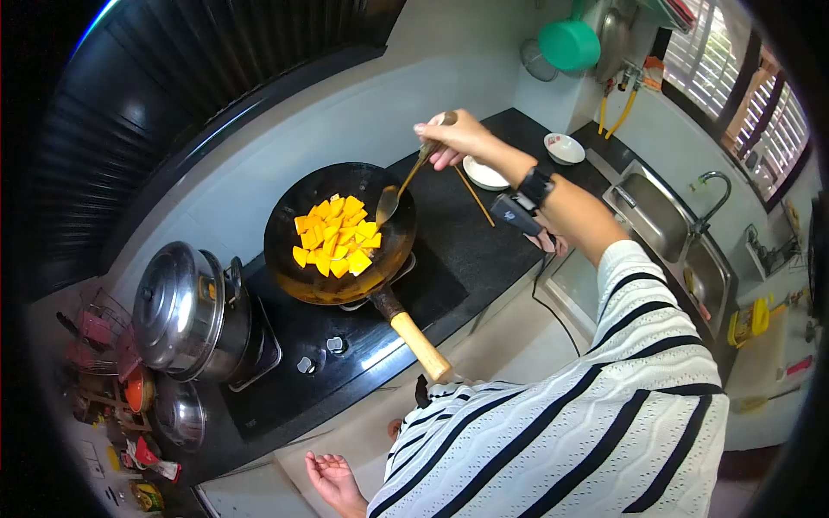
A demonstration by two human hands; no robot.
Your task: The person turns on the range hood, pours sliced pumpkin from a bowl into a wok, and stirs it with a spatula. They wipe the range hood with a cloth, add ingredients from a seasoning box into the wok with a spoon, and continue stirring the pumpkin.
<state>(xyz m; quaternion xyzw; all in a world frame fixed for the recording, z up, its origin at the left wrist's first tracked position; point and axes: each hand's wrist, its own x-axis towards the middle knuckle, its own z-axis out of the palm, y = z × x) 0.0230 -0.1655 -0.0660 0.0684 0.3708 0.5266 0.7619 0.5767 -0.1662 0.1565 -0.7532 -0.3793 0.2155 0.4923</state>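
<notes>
My right hand (453,138) is closed round the handle of a metal spatula (389,204), whose blade rests inside the black wok (287,205) at its right side. Beside the blade lie orange-yellow chunks (338,235), heaped in the middle of the wok. The wok sits on the stove, its wooden handle (420,347) pointing down toward my body. My left hand (332,480) is low in the view, near the counter's front edge, palm up with its fingers loosely curled and apart, and nothing in it.
A large lidded steel pot (177,302) stands left of the wok. Right of it are a chopstick (475,197), a white bowl (485,174) and a patterned bowl (564,148). The sink (652,211) lies at the right. A green pan (570,45) hangs on the wall.
</notes>
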